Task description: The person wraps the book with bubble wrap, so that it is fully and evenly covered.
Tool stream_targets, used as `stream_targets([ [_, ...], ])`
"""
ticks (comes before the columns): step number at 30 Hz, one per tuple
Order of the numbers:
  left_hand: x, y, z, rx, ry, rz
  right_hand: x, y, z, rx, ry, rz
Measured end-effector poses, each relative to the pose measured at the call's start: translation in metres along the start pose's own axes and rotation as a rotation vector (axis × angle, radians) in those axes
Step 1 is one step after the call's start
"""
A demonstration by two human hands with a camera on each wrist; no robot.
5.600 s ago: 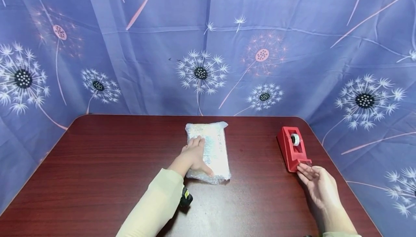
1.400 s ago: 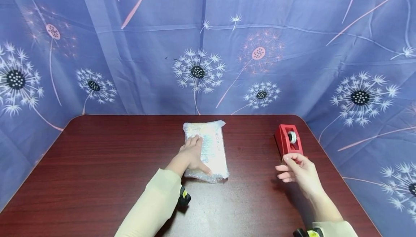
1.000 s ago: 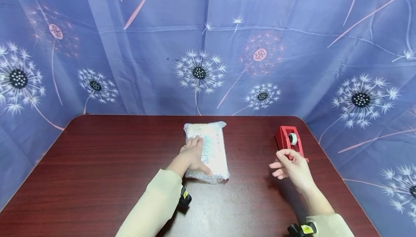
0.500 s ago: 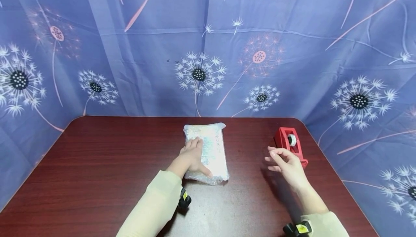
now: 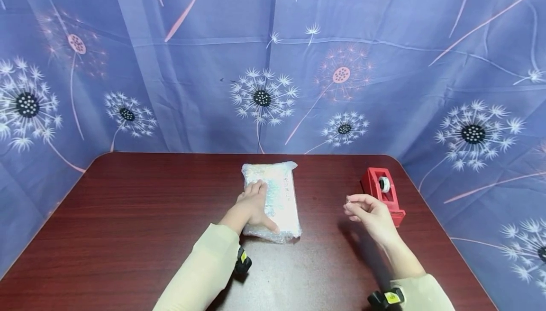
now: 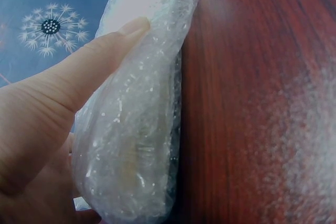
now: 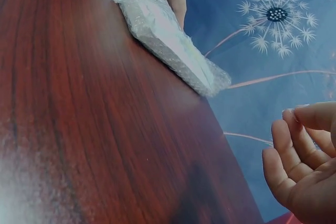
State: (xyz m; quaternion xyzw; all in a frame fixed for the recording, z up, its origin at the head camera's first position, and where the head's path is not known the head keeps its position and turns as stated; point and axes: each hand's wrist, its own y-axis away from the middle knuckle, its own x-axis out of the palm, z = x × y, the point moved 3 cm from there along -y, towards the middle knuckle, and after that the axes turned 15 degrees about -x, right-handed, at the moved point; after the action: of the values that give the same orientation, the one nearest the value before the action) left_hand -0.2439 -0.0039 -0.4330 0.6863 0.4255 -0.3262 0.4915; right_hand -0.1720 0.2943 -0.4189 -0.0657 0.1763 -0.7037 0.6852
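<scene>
A flat package in bubble wrap (image 5: 283, 202) lies on the table, printed characters showing through its top. My left hand (image 5: 252, 208) rests spread over its left side; in the left wrist view the straight thumb (image 6: 92, 61) presses along the wrap (image 6: 136, 119). To the right of the package, my right hand (image 5: 372, 216) is raised above the table with thumb and forefinger pinched together. A small clear bit of tape (image 7: 301, 106) shows at those fingertips. Behind that hand stands a red tape dispenser (image 5: 391, 205) with a white roll, its front partly covered by the hand.
The dark red wooden table (image 5: 149, 216) has rounded back corners. A blue curtain with dandelion prints (image 5: 192, 88) hangs right behind it and along both sides. Black wrist cameras (image 5: 243, 261) sit at both cuffs.
My right hand has come away from the tape dispenser's front, lifting and moving left toward the package with its fingertips pinched. The left hand and package stay in place.
</scene>
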Motion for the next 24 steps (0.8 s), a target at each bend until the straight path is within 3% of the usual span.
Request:
stream_targets([
  [15,0.000,0.001,-0.001,0.005,-0.006,-0.006,0.023,-0.010,-0.007,0.026,-0.120,0.065],
  [24,0.000,0.001,0.000,-0.002,-0.003,0.000,0.033,-0.016,-0.011,0.081,-0.125,0.034],
])
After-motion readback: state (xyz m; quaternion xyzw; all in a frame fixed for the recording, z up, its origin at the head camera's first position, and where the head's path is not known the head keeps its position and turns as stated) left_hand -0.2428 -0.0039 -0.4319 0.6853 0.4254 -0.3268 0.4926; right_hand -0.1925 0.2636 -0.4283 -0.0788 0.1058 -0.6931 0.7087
